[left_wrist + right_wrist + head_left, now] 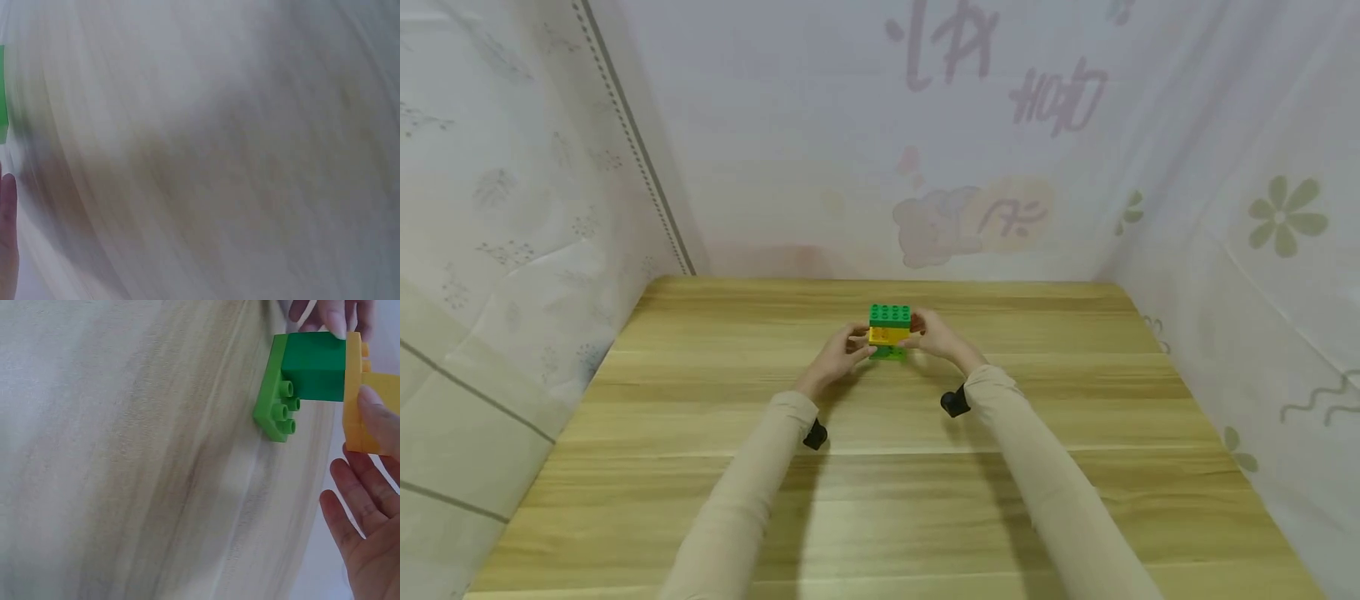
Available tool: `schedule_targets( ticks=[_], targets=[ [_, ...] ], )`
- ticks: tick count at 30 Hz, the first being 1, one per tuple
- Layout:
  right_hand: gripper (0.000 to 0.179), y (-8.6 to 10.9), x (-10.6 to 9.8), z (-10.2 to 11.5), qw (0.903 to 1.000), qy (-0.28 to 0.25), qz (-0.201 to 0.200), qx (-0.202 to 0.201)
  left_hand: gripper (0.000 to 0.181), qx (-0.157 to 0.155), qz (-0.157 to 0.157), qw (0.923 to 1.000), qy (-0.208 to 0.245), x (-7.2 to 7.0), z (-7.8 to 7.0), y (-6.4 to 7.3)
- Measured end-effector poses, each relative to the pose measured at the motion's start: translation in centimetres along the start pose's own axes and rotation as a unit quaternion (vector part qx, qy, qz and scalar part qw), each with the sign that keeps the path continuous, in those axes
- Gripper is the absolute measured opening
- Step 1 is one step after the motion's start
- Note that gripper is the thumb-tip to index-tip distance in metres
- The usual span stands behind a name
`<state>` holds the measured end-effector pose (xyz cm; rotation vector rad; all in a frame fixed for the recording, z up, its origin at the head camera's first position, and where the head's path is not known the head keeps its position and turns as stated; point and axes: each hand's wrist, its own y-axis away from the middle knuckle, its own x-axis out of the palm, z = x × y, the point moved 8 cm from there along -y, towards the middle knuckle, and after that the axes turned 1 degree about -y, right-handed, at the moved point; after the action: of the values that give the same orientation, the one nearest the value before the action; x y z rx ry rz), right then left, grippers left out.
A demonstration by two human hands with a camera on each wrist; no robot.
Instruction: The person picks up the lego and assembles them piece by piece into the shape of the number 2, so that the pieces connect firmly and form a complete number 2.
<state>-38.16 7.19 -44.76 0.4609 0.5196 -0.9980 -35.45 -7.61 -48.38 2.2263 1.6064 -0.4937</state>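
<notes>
A small stack of toy building blocks stands on the wooden table, in the middle of the head view. From the bottom it has a light green studded plate (pixel 269 406), a dark green block (pixel 314 365), a thin orange-yellow plate (pixel 352 394), a yellow block (pixel 891 336) and a green studded block (pixel 890 315) on top. My right hand (pixel 938 336) pinches the yellow part from the right, thumb in front. From the left, my left hand (pixel 838 357) grips the stack, a fingertip at the dark green block's upper edge. The left wrist view catches only a green edge and a finger (pixel 7 237).
The wooden table (pixel 880 500) spreads out around the stack. Printed white curtains (pixel 790 167) hang behind it and along both sides. Black wrist cameras (pixel 955 402) sit under both sleeves, close above the table.
</notes>
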Motion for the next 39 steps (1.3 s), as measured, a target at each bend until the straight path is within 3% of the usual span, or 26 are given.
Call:
schedule_targets(
  ticks=[11, 17, 22, 30, 39],
  targets=[
    [0.038, -0.2, -0.1, -0.4, 0.9993, -0.027, -0.025, -0.011, 0.041, 0.02, -0.018, 0.9996, -0.007, -0.3, -0.1, -0.3],
    [0.041, 0.3, -0.3, -0.6, 0.9985, -0.043, -0.033, -0.012, 0.04, 0.016, -0.004, 0.9998, 0.009, 0.0, -0.2, -0.2],
    [0.048, 0.5, -1.3, -0.5, 0.9982, -0.036, -0.047, -0.008, 0.039, 0.035, -0.002, 0.9994, 0.005, -0.1, -1.0, -0.3],
    [0.049, 1.0, -2.3, -0.2, 0.9979, -0.037, -0.052, -0.004, 0.039, 0.016, 0.012, 0.9997, -0.011, 0.4, -1.8, -0.5],
    [0.039, 1.8, -2.1, -0.7, 0.9983, -0.028, -0.05, -0.014, 0.041, 0.011, 0.021, 0.9996, -0.017, 1.2, -2.0, 0.3]
  ],
)
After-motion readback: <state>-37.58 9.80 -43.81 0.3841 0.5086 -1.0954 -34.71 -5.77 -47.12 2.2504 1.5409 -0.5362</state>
